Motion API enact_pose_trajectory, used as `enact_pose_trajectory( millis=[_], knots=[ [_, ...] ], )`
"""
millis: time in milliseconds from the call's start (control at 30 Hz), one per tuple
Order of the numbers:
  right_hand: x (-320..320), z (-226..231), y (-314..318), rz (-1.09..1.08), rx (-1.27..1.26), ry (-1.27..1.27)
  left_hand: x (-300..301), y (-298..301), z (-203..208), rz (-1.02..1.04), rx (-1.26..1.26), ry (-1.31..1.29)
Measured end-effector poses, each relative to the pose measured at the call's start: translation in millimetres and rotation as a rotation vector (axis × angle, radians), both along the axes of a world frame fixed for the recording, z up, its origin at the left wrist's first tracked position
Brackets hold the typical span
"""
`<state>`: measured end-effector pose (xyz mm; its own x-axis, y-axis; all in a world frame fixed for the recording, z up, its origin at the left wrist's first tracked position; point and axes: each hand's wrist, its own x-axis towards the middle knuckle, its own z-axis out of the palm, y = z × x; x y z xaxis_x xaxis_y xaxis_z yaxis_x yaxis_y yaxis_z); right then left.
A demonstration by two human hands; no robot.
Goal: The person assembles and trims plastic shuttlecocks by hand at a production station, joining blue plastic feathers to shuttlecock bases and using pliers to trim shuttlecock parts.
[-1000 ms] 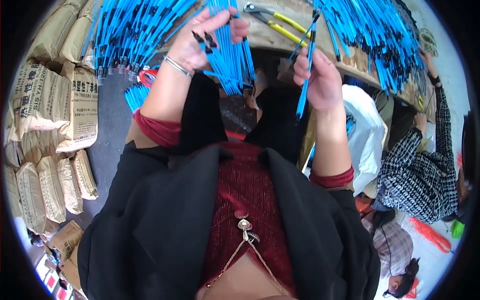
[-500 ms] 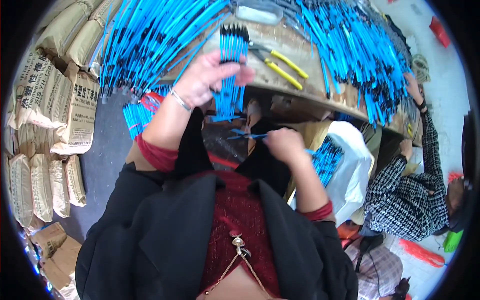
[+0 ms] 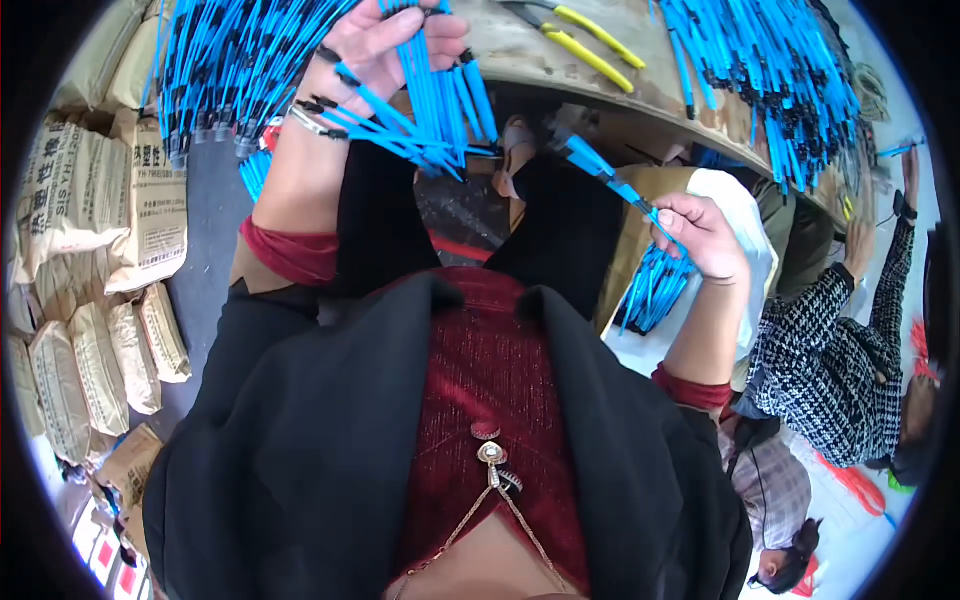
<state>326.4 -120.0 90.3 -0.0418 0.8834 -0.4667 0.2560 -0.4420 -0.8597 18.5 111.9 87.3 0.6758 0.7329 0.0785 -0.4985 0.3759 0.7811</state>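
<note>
Several slim, blue, black-ended plastic strips (image 3: 422, 100) are hanging from the left hand (image 3: 375, 45), fingers half-curled; the right hand (image 3: 697, 232) is pinching another strip (image 3: 622, 188) near a white sack (image 3: 632, 350), seemingly separating, likely needing steady grip next.

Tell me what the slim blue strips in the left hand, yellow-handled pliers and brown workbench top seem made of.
Slim blue strips: probably smooth plastic, by their bright, even colour. Yellow-handled pliers: likely metal, dark grey head; evenly yellow grips, perhaps smooth plastic. Brown workbench top: apparently matte wood, worn, blotchily stained.
</note>
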Motion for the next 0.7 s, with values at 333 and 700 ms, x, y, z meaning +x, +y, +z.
enact_pose_trajectory(
  millis=[333, 700],
  knots=[
    [-94, 6, 33, -0.23, 0.196, 0.626, 32, -48, -1, -0.058, 0.052, -0.055],
    [-144, 12, 43, -0.426, 0.424, 0.042, 41, -69, 14, 0.153, -0.059, -0.015]
  ],
)
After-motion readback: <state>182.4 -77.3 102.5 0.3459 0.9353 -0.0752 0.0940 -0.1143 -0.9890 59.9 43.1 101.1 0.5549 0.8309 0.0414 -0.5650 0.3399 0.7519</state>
